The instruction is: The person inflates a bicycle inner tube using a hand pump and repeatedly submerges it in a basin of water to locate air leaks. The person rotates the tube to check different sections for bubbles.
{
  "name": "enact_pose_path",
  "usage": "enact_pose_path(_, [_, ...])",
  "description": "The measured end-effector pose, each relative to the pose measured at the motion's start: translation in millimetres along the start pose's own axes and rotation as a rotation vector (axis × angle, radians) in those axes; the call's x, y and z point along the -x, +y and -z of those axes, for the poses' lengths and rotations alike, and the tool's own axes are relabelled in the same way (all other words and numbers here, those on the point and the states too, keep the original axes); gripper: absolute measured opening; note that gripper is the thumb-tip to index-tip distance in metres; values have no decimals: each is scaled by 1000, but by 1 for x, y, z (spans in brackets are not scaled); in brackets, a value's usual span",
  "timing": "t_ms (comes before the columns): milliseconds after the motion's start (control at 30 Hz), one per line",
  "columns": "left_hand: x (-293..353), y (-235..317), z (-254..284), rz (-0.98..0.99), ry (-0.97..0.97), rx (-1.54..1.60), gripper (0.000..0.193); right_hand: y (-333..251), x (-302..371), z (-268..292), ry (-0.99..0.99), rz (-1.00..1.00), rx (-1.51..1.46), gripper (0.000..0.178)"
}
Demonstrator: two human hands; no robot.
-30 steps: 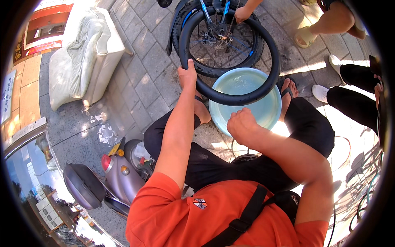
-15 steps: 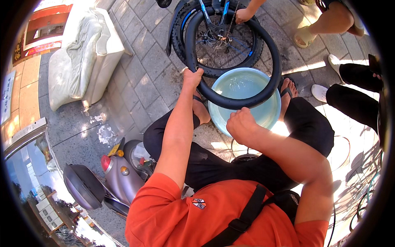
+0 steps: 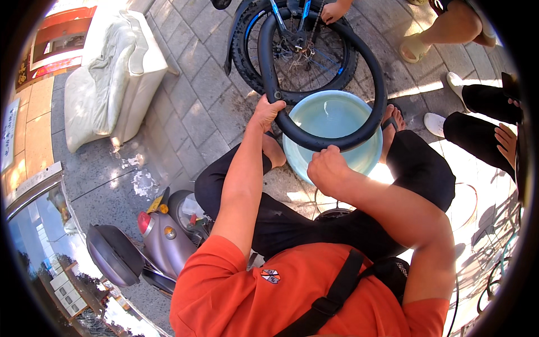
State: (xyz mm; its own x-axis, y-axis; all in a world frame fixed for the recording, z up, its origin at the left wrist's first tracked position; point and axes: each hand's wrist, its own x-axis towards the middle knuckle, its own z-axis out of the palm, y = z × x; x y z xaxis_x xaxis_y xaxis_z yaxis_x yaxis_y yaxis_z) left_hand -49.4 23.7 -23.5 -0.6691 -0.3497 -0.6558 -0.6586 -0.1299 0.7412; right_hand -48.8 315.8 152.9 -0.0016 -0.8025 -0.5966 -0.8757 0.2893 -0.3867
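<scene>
A black, inflated bicycle inner tube [image 3: 379, 76] is held up in a large ring before me. My left hand [image 3: 266, 113] is closed round its left side, thumb across the top. At its near edge my right hand [image 3: 328, 170] is curled into a fist against the tube; the fingertips are hidden. Below the near part of the ring stands a pale blue basin [image 3: 368, 160] of water, between my feet. The far part overlaps a bicycle wheel [image 3: 238, 59] lying beyond the basin. Another person's hand [image 3: 333, 12] is by the bicycle's chain, near the tube's far edge.
A worn white sofa [image 3: 126, 90] stands at the left, with a purple scooter [image 3: 168, 241] nearer me. At the right are another person's sandalled foot [image 3: 414, 49] and a bystander's black-trousered legs [image 3: 477, 135]. Cables [image 3: 491, 281] lie at the lower right.
The tube has shifted slightly right, and its left side now shows more above my left hand. Ripples in the basin have calmed. A bystander's hand has appeared at the right.
</scene>
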Motion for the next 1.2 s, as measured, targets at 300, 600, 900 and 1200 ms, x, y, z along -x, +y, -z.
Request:
enact_pose_path(300, [0,-3,1,-28,-9,102,34,-1,0,3,-26,1,2,35])
enact_pose_path(600, [0,22,-32,-28,485,-339,48,0,-5,-3,-46,-6,-15,38])
enact_pose_path(900, [-6,9,-28,-72,461,-429,49,-1,-3,2,-55,-5,-11,36])
enact_pose_path(1200, [-1,14,-25,-61,372,-398,39,-1,-4,1,-41,-8,-11,36])
